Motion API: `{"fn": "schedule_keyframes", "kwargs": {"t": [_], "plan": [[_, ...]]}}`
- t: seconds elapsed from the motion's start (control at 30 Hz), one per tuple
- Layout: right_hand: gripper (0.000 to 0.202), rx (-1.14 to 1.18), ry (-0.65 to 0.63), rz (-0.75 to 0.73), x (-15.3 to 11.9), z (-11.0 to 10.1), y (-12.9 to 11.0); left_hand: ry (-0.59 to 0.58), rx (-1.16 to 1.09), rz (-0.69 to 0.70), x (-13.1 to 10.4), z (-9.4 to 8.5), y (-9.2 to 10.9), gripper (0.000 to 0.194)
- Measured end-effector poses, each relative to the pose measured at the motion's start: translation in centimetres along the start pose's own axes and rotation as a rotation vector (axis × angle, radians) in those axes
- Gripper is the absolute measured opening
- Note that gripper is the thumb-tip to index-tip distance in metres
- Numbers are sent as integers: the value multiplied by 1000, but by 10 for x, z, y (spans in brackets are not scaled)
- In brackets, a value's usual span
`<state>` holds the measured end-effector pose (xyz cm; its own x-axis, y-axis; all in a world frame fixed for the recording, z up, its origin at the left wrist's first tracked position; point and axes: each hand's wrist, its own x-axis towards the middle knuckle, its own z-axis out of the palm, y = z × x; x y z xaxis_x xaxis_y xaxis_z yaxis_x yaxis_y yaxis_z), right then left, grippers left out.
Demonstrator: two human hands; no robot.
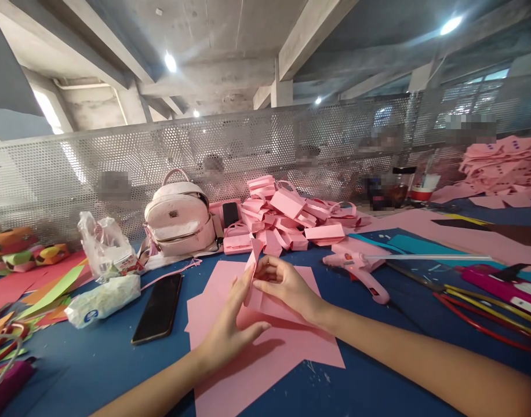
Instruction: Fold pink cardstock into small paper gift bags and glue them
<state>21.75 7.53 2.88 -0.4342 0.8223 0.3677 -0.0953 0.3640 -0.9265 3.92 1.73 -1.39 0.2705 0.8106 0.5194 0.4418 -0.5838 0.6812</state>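
Both hands meet over pink paper sheets [265, 359] that overlap on the blue table. A folded pink paper piece [255, 260] stands up between them. My left hand [231, 330] presses its fingers along the left side of this piece, with the thumb stretched out to the right. My right hand [287, 286] pinches the piece from the right, fingers curled. Part of the folded piece is hidden behind the fingers.
A heap of folded pink paper pieces [287, 208] lies behind the hands, beside a pale backpack [178, 217]. Left is a black phone [157, 307]; right are a pink glue gun [361, 272], scissors [487, 307] and blue paper [422, 248]. A perforated metal screen [248, 139] stands behind.
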Motion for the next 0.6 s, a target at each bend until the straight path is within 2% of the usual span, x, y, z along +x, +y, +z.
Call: {"fn": "schedule_keyframes", "kwargs": {"t": [0.1,0.33,0.6], "plan": [[26,7,-13,10,0,0,-1,-41,3,-25,-1,-2,-1,81],[25,41,-19,16,1,0,-2,-85,-12,-48,-1,-4,-1,76],[28,47,-27,19,1,-1,-2,-93,-13,1,3,-5,4,70]]}}
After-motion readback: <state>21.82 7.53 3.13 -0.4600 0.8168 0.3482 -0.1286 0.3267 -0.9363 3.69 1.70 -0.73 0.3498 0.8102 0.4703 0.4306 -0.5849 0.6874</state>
